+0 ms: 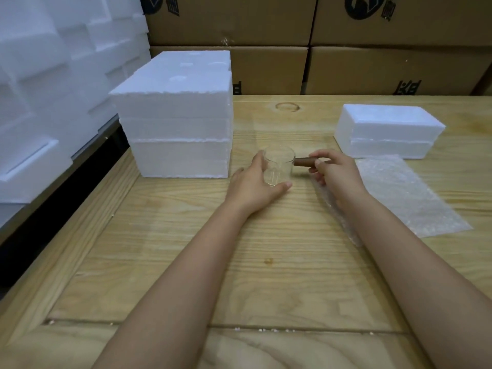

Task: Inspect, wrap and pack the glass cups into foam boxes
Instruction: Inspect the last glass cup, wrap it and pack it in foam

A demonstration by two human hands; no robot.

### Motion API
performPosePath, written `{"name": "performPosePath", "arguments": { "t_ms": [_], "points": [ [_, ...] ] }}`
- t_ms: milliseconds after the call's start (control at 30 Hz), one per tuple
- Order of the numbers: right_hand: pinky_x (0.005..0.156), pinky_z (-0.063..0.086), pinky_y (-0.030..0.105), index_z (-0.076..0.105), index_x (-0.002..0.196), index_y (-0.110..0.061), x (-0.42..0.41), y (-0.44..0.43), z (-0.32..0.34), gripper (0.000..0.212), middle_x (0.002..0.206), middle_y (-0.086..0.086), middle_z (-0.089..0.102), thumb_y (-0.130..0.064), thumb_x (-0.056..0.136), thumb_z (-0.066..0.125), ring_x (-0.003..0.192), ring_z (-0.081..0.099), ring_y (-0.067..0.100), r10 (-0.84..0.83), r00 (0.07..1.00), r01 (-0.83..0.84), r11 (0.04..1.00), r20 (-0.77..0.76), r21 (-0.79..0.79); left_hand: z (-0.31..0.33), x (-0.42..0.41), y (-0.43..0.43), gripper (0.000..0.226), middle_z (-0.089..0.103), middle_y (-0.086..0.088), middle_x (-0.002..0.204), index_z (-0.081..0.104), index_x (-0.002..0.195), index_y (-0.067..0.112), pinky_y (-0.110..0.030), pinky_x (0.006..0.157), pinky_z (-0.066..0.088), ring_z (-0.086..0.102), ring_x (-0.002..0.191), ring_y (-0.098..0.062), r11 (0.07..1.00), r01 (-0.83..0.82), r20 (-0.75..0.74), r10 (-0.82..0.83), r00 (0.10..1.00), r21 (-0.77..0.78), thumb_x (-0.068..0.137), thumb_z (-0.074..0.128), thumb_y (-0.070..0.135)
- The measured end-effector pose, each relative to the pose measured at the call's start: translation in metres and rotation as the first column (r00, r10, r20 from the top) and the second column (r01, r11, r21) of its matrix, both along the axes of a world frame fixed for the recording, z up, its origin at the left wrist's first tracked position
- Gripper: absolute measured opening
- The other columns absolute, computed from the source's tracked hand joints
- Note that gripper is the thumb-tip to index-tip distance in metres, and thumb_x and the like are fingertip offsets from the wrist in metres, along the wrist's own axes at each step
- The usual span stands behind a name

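**A:** Where is the glass cup?

**B:** It stands on the wooden table, around the middle. It is just right of the tall stack of foam boxes and left of the bubble wrap sheet.

**A:** And the fingers?

**B:** The left hand wraps the cup's left side. Its fingers lie against the far-left wall up to the rim, and its thumb reaches along the near base, so the glass sits between them. The right hand pinches the brown handle by its outer end, thumb and fingertips curled round it.

**A:** Which way does it point?

**B:** The cup is upright, mouth up, with its long axis vertical. The handle sticks out level from the right wall and points right, toward the right hand.

**A:** Anything else around?

**B:** 1 closed foam box sits at the far right, touching the far edge of the bubble wrap, and part of that sheet lies under the right forearm. Cardboard cartons line the far side, and more foam pieces pile up at the left, off the table.
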State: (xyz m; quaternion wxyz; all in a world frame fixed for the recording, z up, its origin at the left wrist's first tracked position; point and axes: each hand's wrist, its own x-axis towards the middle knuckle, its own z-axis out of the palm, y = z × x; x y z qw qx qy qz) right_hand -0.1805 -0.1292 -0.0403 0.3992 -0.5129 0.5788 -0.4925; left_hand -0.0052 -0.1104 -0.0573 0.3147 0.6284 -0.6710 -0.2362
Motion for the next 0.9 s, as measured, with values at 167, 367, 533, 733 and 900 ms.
{"name": "performPosePath", "arguments": {
  "t_ms": [167, 367, 533, 733, 900],
  "points": [
    [0.060, 0.040, 0.025, 0.061, 0.079, -0.029, 0.001, 0.012, -0.003, 0.022, 0.076, 0.000, 0.064, -0.012, 0.089, 0.052, 0.065, 0.057, 0.007, -0.016, 0.996, 0.010, 0.998, -0.087, -0.070, -0.001, 0.001, 0.001, 0.066, 0.064, 0.007, 0.115, 0.049, 0.124, 0.023, -0.033, 0.098, 0.045, 0.058, 0.114, -0.013, 0.997, -0.048, -0.118, 0.041, 0.992, -0.058, 0.071, 0.081, 0.046],
    [0.071, 0.045, 0.023, 0.053, 0.078, -0.030, 0.010, 0.017, -0.004, 0.019, 0.081, -0.005, 0.062, -0.020, 0.094, 0.051, 0.079, 0.058, 0.012, -0.071, 0.993, 0.049, 0.972, -0.091, -0.228, 0.004, -0.001, 0.007, 0.065, 0.058, 0.013, 0.104, 0.043, 0.108, 0.026, -0.026, 0.081, 0.048, 0.060, 0.094, -0.007, 0.977, -0.066, -0.172, 0.031, 0.985, -0.204, 0.062, 0.088, 0.036],
    [0.057, 0.036, 0.008, 0.046, 0.083, -0.023, 0.021, 0.023, -0.005, 0.016, 0.082, -0.001, 0.063, -0.020, 0.099, 0.042, 0.064, 0.049, -0.007, -0.159, 0.983, 0.120, 0.935, -0.092, -0.333, 0.005, -0.006, 0.010, 0.075, 0.060, 0.009, 0.112, 0.033, 0.114, 0.026, -0.033, 0.087, 0.048, 0.060, 0.100, -0.014, 0.972, -0.011, -0.095, -0.012, 0.995, -0.235, 0.063, 0.087, 0.040],
    [0.066, 0.038, 0.008, 0.043, 0.088, -0.021, 0.038, 0.029, -0.003, 0.024, 0.093, 0.000, 0.058, -0.041, 0.093, 0.055, 0.079, 0.055, 0.000, -0.174, 0.984, 0.152, 0.922, -0.031, -0.355, 0.010, -0.007, 0.013, 0.069, 0.056, 0.025, 0.088, 0.032, 0.107, 0.033, -0.017, 0.069, 0.043, 0.059, 0.080, -0.006, 0.950, -0.013, -0.104, -0.021, 0.994, -0.312, 0.064, 0.087, 0.035],
    [0.073, 0.039, 0.011, 0.039, 0.082, -0.027, 0.048, 0.033, 0.001, 0.037, 0.096, -0.003, 0.047, -0.051, 0.081, 0.066, 0.091, 0.053, 0.013, -0.201, 0.980, 0.189, 0.937, -0.009, -0.294, 0.009, -0.007, 0.013, 0.065, 0.064, 0.013, 0.111, 0.037, 0.108, 0.031, -0.025, 0.072, 0.047, 0.057, 0.072, -0.007, 0.934, 0.020, -0.123, -0.069, 0.990, -0.357, 0.065, 0.086, 0.027]
  ]
}}
